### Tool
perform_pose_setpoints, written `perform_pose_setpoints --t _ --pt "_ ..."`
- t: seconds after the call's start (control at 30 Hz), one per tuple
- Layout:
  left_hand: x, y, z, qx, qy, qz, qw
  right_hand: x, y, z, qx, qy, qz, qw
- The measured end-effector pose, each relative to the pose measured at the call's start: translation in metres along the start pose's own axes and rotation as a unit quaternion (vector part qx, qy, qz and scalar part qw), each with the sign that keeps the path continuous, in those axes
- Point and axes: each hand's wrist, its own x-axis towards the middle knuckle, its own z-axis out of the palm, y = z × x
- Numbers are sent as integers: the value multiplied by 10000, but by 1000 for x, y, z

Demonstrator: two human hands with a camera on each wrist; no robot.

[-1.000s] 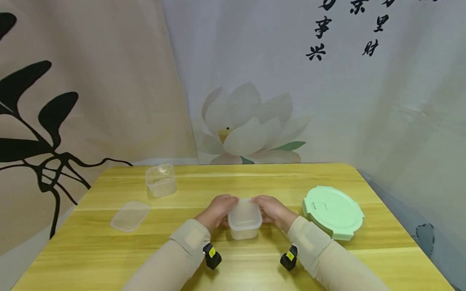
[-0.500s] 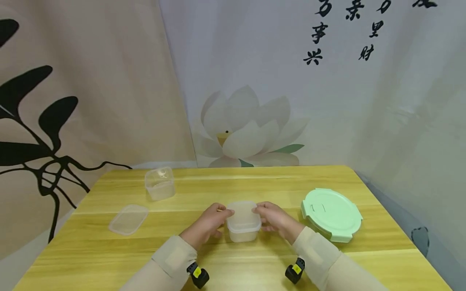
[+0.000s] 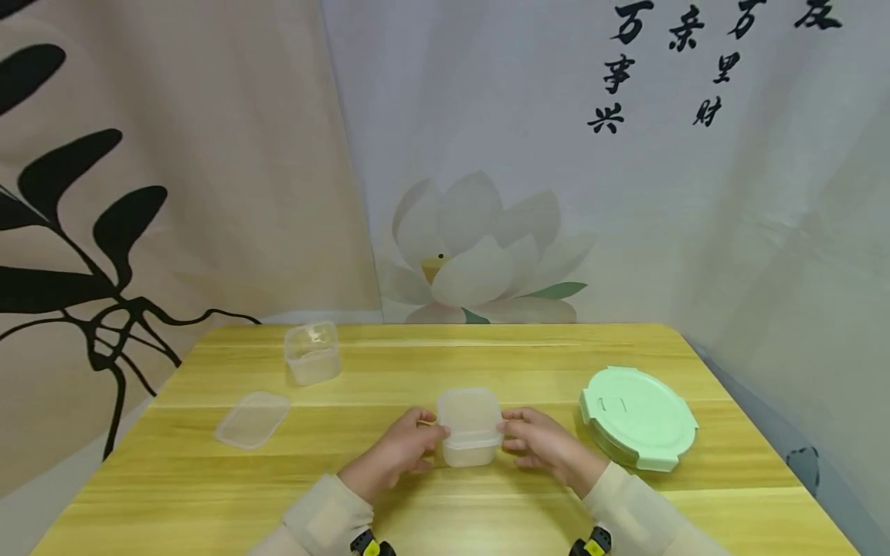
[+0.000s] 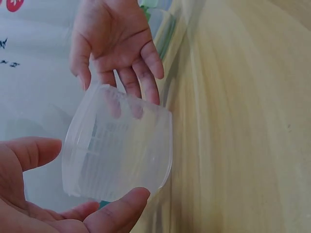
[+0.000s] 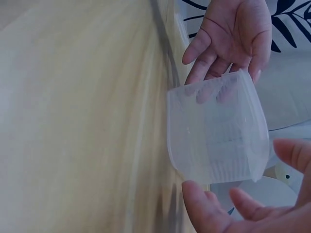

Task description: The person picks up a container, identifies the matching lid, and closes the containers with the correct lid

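Observation:
A small translucent plastic food container [image 3: 470, 428] with its lid on stands upright at the middle of the table. My left hand [image 3: 403, 448] is at its left side with relaxed, spread fingers, and the left wrist view has the thumb [image 4: 41, 153] apart from the box wall. On the other side is my right hand [image 3: 545, 444], its fingers loosely bent and its thumb [image 5: 294, 153] also off the container. Fingertips of both hands lie close to the walls; whether they touch cannot be told.
Toward the back left stands a second clear container [image 3: 313, 355] without a lid. A flat clear lid [image 3: 253, 420] lies in front of it. To the right sits a round box with a light green clip lid [image 3: 640, 417]. A printed curtain [image 3: 487, 154] hangs behind the table.
Both thumbs were on the container's lid a second ago. My hands have since loosened and drawn back toward me and apart, while the container stays in place.

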Motion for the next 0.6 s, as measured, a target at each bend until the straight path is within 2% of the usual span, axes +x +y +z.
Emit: perform_pose_setpoints --t 0.33,0.6 --pt "-4 -5 5 -97 -94 17 9999 -3 9 3 164 -85 -54 9998" --pt "-3 -9 9 -173 -44 121 9998 -4 11 5 304 -332 -116 9989"
